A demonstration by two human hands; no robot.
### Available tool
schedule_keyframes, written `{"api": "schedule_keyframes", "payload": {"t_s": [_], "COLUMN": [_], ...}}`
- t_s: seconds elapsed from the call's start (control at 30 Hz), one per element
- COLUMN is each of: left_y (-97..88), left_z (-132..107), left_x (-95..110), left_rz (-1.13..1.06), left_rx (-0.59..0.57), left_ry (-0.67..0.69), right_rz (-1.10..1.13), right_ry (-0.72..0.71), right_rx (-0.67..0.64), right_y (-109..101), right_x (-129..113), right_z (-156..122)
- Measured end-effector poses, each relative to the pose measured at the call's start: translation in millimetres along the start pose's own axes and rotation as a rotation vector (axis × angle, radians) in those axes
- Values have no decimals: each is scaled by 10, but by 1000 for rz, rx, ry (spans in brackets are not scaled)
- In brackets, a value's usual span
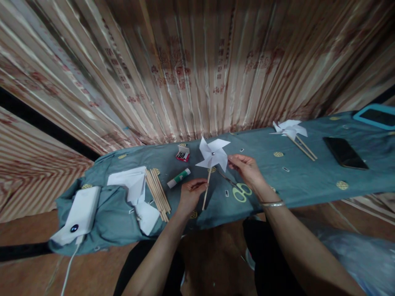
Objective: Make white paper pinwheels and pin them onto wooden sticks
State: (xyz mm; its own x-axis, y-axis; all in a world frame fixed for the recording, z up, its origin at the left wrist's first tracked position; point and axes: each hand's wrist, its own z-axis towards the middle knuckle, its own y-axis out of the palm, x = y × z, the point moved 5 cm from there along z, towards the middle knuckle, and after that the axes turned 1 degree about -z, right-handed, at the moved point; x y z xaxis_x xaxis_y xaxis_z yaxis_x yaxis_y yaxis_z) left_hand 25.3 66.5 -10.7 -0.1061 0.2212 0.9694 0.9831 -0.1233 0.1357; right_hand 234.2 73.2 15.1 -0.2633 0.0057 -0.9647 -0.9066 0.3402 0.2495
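**White paper pinwheel (214, 158) spans the gap between left hand (194, 194) and right hand (244, 167)**

The left hand is closed in a pinch of thumb and fingers on the thin wooden stick (207, 188), which is the pinwheel's handle. The right hand has its fingertips drawn together at the tip of the nearest blade; whether they grip the paper or only touch it, I cannot tell.

The relation that matters: the blades lie ahead and slightly right of the left hand, and directly left of the right hand, which is the nearer of the two to them. The stick's long axis runs away from the body, leaning a little right, its lower end poking out below the left fingertips. A round metal hub (212, 153) sits mid-blades, beyond both hands' direct contact.

Just below the right hand lie the green-handled scissors (241, 191), their points toward the stick. Beside the left hand, ahead and left, are the glue stick (179, 178) and, farther ahead, a small red box (182, 155); loose sticks (158, 194) lie to its left. The desk's (262, 142) far edge runs past the blades against a curtain (197, 90). Cloth stretches between the right hand and two more pinwheels (291, 128) to its right, giving sideways room.
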Motion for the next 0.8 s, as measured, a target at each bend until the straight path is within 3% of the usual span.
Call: {"api": "schedule_keyframes", "payload": {"t_s": [0.8], "left_y": [12], "left_z": [32], "left_x": [8], "left_rz": [-4], "left_rx": [12], "left_ry": [27], "right_rz": [10], "right_ry": [116], "right_rx": [-132], "right_y": [244], "right_x": [87], "right_z": [-188]}}
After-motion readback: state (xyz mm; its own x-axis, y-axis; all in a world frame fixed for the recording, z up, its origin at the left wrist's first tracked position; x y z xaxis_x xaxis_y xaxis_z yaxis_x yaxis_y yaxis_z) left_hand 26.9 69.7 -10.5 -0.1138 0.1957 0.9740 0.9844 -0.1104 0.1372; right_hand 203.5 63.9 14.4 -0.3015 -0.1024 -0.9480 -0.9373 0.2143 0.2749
